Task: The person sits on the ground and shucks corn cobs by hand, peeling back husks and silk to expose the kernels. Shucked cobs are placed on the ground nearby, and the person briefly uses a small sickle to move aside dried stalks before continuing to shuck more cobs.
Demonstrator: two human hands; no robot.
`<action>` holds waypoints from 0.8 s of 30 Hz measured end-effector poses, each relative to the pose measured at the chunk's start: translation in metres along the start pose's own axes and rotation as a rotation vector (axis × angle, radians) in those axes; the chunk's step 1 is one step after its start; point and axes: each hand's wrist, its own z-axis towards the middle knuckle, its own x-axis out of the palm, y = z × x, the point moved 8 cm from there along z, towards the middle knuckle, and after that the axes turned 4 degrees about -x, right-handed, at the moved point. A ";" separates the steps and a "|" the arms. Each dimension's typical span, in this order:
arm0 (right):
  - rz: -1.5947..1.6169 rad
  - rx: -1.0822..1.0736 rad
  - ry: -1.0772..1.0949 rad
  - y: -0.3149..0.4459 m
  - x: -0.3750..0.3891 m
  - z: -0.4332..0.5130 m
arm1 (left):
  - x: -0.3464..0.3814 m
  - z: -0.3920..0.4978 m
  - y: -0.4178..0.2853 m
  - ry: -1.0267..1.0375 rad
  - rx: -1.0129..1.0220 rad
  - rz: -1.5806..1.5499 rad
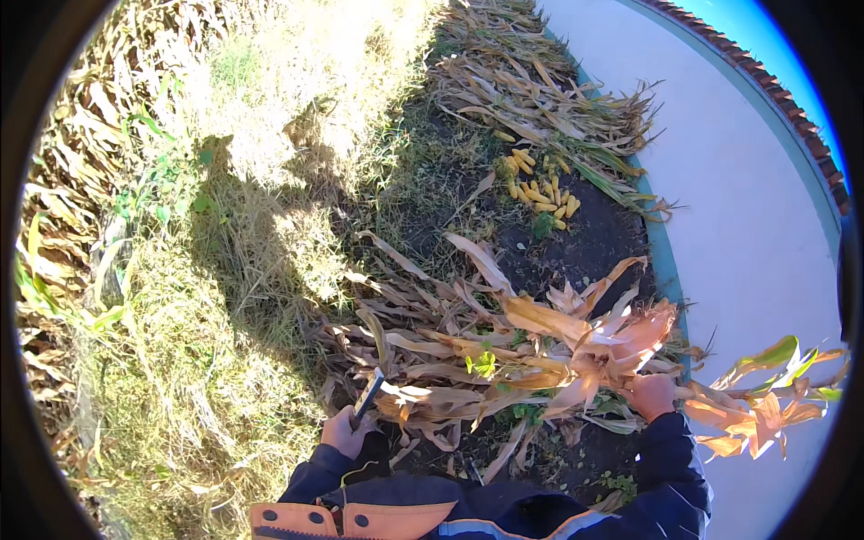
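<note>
My left hand (344,430) is closed around the handle of a sickle (368,398). Its curved blade rises in front of the dry leaves. At the right, my right hand (653,395) grips a dry corn stalk (709,398), which runs sideways past the wall. Pale husks and leaves (601,344) spread from the stalk just beyond my fingers. Below and beyond them, a heap of cut corn stalks (445,344) lies on the ground between my hands; its leaves partly overlap the held stalk.
Several yellow corn cobs (540,192) lie on dark soil (594,236) ahead. Behind them, more dry stalks (540,101) are piled along the white wall (729,223). Grass and weeds (270,270) cover the left side, with dry corn plants (74,202) at the far left.
</note>
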 end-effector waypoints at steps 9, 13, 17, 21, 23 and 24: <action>-0.156 -0.079 0.126 -0.002 -0.080 0.112 | -0.099 0.138 -0.062 0.028 0.049 -0.012; -0.102 -0.099 0.087 -0.005 -0.101 0.136 | -0.114 0.182 -0.102 0.126 0.040 -0.012; -0.070 0.019 0.054 -0.032 -0.068 0.162 | -0.132 0.246 -0.126 0.191 0.041 0.046; -0.011 0.199 0.188 -0.071 -0.048 0.187 | -0.125 0.347 -0.158 0.141 0.011 0.084; -0.021 0.239 0.220 -0.091 -0.041 0.218 | -0.117 0.408 -0.165 0.181 0.009 0.142; -0.018 0.245 0.230 -0.100 -0.034 0.242 | -0.117 0.437 -0.177 0.193 -0.027 0.050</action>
